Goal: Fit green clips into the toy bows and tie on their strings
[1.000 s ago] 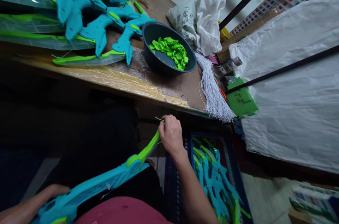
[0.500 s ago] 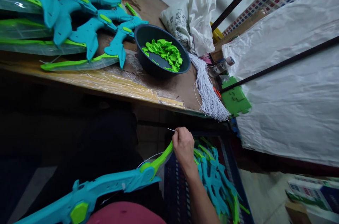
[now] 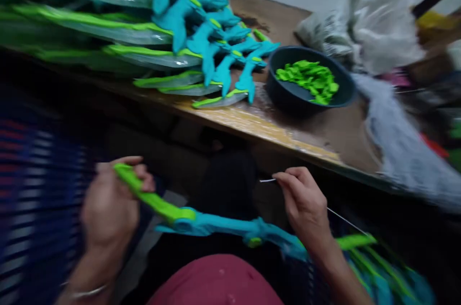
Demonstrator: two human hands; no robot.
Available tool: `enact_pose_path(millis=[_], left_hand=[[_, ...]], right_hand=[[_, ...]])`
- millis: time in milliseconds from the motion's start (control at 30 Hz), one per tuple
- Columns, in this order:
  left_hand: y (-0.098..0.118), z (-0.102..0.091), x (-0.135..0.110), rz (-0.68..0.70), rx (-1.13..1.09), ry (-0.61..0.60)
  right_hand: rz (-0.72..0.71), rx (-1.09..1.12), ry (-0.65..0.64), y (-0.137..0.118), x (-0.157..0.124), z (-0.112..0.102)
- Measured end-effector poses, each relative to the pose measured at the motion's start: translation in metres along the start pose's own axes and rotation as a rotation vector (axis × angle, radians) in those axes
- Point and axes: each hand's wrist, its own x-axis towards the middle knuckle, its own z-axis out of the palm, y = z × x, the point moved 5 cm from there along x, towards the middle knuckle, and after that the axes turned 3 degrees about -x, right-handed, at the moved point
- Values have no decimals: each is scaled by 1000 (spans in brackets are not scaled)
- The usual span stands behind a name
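A blue-and-green toy bow (image 3: 230, 225) lies across my lap. My left hand (image 3: 111, 204) is closed around its green left limb near the tip. My right hand (image 3: 306, 204) pinches a white string (image 3: 347, 222) between thumb and fingers, above the bow's right part. A short end of the string sticks out to the left of the fingertips. The rest runs back to the green right limb tip (image 3: 356, 241). My right wrist and forearm hide part of the bow's right side.
On the workbench (image 3: 259, 125) are stacked blue-and-green bows (image 3: 176, 17), a dark bowl (image 3: 302, 108) with green plastic pieces (image 3: 317, 81), a bundle of white strings (image 3: 403, 141) and a white sack (image 3: 389, 17). More bows (image 3: 389, 276) lie low at right. A blue woven surface (image 3: 32, 199) is at left.
The view has swung left. My left hand has come into view, gripping one bow end. The bow now lies more level, and my right hand is at its other side with the string.
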Motion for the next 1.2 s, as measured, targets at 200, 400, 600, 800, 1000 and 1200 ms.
enact_pose_path(millis=[200, 400, 600, 800, 1000, 1200], left_hand=[[12, 28, -42, 146, -125, -162], [17, 12, -58, 86, -330, -246], [10, -3, -61, 17, -486, -288], [7, -5, -60, -4, -521, -318], [6, -5, -60, -4, -528, -322], [8, 0, -61, -6, -503, -315]], right_hand=[[-138, 524, -104, -118, 62, 47], [-283, 690, -257, -179, 51, 70], [-282, 686, -276, -197, 44, 81], [-277, 687, -314, -197, 40, 86], [-307, 642, -318, -201, 39, 87], [-366, 642, -258, -204, 41, 85]])
